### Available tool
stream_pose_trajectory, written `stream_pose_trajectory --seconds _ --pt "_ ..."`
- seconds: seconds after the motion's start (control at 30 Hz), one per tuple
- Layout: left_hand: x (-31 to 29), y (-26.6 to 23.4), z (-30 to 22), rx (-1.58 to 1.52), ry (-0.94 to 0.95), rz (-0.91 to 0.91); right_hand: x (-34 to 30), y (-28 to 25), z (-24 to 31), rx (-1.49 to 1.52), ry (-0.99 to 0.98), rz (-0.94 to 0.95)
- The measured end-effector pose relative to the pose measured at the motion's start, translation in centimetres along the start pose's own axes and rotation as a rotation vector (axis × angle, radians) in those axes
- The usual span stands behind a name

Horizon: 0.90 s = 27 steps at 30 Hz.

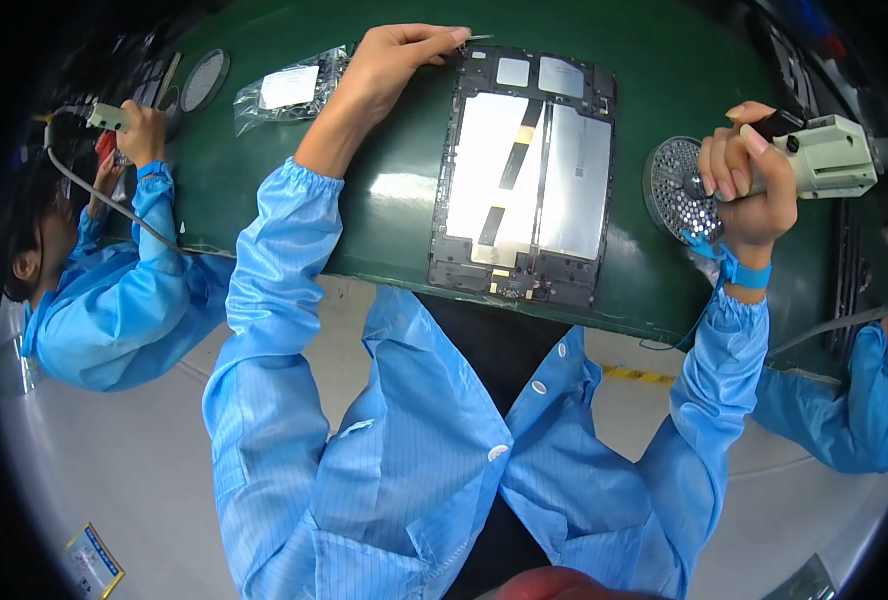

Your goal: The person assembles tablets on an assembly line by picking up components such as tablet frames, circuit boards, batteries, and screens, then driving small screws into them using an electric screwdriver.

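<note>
One opened tablet [524,170] | flat, silver battery panels, black ribbon cable

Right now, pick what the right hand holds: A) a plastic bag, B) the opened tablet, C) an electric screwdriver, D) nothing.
C: the right hand is wrapped around a pale electric screwdriver beside the round perforated screw tray.

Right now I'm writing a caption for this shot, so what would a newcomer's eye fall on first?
First the opened tablet, lying back-up in the middle of the green table with its shiny silver insides showing. Next the left hand, holding thin tweezers at the tablet's top left corner. Then the right hand, gripping a pale electric screwdriver over a round perforated tray on the right.
</note>
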<state>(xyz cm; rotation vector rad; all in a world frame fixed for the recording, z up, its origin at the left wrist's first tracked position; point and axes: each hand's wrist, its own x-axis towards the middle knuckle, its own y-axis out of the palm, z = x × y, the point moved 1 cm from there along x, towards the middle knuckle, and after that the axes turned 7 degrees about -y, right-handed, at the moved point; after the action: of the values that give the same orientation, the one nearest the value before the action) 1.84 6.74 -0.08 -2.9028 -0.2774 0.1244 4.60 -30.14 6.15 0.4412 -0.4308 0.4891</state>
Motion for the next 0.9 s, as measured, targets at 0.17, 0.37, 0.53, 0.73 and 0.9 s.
stream_pose_trajectory --seconds 0.17,0.37,0.53,0.73,0.9 --pt "0.5 -0.2 1.8 0.010 0.004 0.003 0.4 -0.1 -0.4 0.010 0.017 0.025" --pt "-1.1 0.7 -0.9 -0.208 -0.107 -0.028 0.1 -1.0 -0.4 0.006 0.019 0.029" --pt "-1.6 1.2 -1.3 -0.160 -0.115 -0.022 -0.1 -1.2 -0.7 0.013 0.029 0.004" --pt "-1.4 0.6 -0.6 -0.169 -0.111 -0.020 0.1 -1.2 -0.8 0.020 0.025 0.027" --pt "-2.0 2.0 -1.8 -0.007 -0.076 -0.060 0.0 -1.2 -0.8 0.012 0.017 0.023"
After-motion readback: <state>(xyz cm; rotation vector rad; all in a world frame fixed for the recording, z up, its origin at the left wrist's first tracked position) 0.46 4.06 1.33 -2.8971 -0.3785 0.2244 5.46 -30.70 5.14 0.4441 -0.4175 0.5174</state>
